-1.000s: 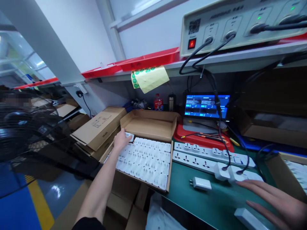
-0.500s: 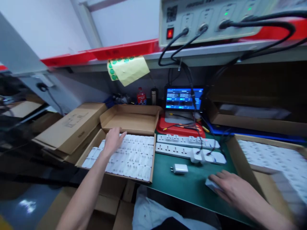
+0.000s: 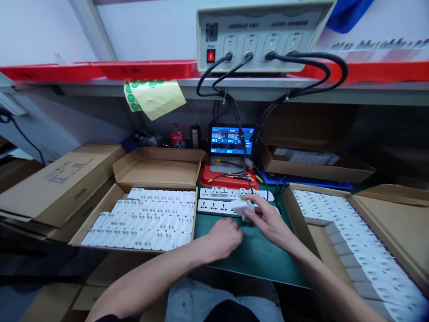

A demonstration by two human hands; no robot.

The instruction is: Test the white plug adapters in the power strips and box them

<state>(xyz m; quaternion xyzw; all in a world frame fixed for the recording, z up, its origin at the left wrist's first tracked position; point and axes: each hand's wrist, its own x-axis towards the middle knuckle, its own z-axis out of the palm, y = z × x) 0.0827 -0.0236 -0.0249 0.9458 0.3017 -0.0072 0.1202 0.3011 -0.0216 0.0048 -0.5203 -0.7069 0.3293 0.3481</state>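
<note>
Bright, even overhead light across the frame; shadow is soft and darkest beneath the shelf [image 3: 187, 83] at top centre. The white adapters [image 3: 140, 219] at centre left read near overexposed, detail soft. Wide-angle distortion stretches the carton [image 3: 395, 219] at lower right

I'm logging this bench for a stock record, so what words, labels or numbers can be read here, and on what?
"Power": under the QR code on the beige bench instrument.
Too blurred to read: the title line across that instrument's top; the printing on the brown cardboard box lid.
Too small to read: the text on the blue-lit tablet screen.
</note>
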